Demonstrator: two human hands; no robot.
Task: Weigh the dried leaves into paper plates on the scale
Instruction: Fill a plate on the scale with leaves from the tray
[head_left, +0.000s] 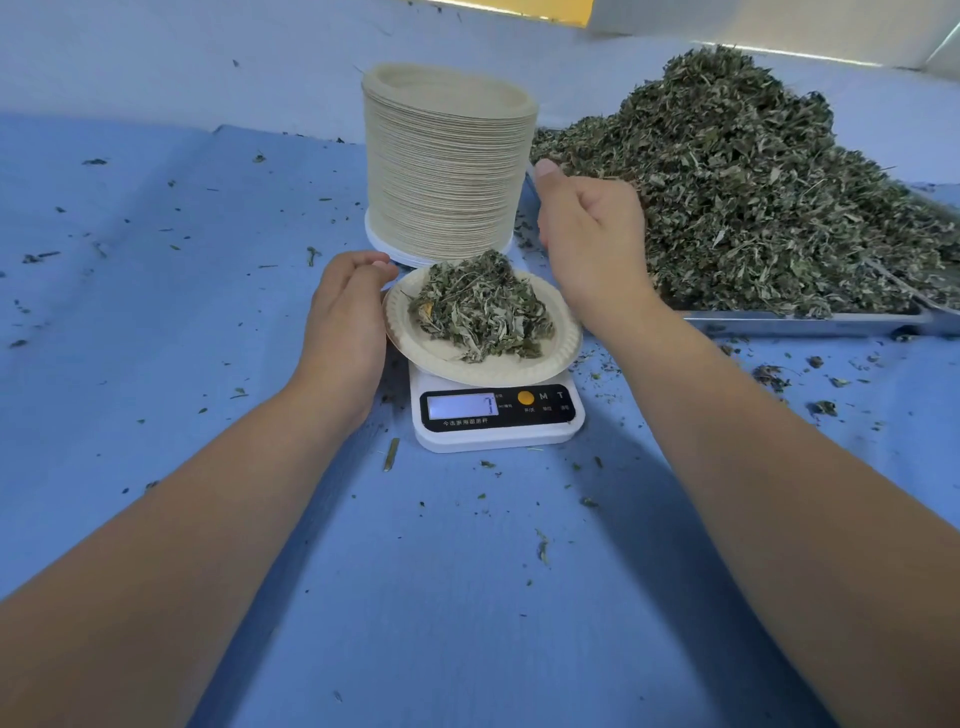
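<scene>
A paper plate (550, 358) heaped with dried leaves (480, 309) sits on a small white digital scale (498, 415). My left hand (345, 322) grips the plate's left rim with curled fingers. Above the plate's right side hovers my right hand (592, 234), fingers loosely curled, thumb up, and I cannot tell whether it holds leaves. A tall stack of paper plates (447, 166) stands right behind the scale. A big pile of dried leaves (753, 192) fills a metal tray (805, 322) to the right.
A blue cloth (208, 312) covers the table, littered with leaf crumbs, densest right of the scale. The tray's front edge lies close to my right forearm. A pale wall rises at the back.
</scene>
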